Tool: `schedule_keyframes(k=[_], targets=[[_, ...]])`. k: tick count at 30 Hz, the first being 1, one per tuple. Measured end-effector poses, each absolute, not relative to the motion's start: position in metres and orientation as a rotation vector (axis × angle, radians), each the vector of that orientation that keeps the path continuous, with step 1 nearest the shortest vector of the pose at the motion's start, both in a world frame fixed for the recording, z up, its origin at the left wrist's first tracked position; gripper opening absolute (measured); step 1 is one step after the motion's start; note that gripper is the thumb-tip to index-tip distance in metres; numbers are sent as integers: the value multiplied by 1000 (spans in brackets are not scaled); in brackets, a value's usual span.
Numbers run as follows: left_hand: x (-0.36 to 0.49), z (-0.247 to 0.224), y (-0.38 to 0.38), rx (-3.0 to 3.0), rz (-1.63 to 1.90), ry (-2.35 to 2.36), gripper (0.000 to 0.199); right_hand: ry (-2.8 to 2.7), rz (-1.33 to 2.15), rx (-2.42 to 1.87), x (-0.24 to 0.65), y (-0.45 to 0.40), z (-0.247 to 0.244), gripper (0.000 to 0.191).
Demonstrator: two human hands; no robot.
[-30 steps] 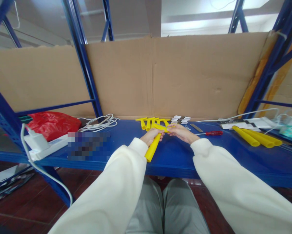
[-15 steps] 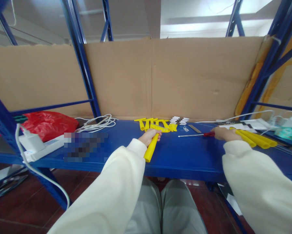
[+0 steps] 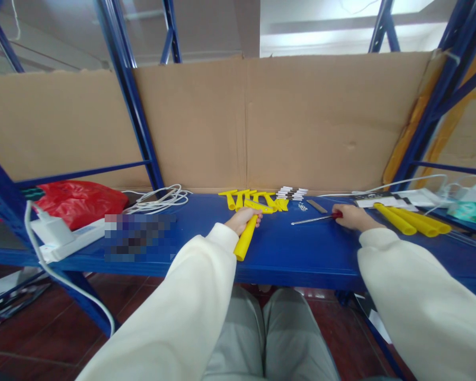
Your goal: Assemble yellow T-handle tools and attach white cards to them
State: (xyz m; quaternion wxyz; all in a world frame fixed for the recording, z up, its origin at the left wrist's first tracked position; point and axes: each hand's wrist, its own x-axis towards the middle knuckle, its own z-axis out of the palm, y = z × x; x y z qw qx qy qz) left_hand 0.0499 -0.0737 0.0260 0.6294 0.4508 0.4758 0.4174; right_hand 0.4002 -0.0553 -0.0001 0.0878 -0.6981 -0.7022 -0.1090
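From where I'm standing, the yellow tool [image 3: 245,242] is plain, bright plastic: a smooth round handle that widens toward its near end, with a slim crosspiece [image 3: 265,208] at the far end. It is over the middle of the blue bench [image 3: 293,256], its handle closed in the left hand's [image 3: 243,219] grip; I can't tell whether it touches the surface. Its long axis slants, the wide end toward the person's lap and the other end away and a little rightward, while the crosspiece slopes down to the right. The right hand [image 3: 351,216] has its grip around the red handle of a screwdriver [image 3: 313,220], whose thin silver shaft points left and slightly back toward the person, its tip well apart from the tool. Yellow T-shaped pieces [image 3: 231,203] stand just beyond the left hand, and yellow tubes [image 3: 424,224] lie near the right.
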Motion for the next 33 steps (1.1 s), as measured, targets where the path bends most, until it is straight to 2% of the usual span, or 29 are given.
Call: schedule_keyframes(k=[7, 13, 19, 25, 33], targets=[[52, 27, -80, 1127, 950, 1246, 27, -2026, -446, -1662, 403, -45, -6, 13], [55, 29, -84, 1194, 932, 1348, 25, -2065, -478, -1401, 390, -47, -5, 7], [55, 30, -86, 1209, 914, 1371, 27, -2129, -616, -1442, 370, -53, -6, 14], [55, 28, -85, 1201, 926, 1371, 19, -2156, -660, -1540, 360, -62, -2, 21], [56, 27, -84, 1208, 921, 1367, 27, -2176, -629, -1528, 356, -65, 1, 23]])
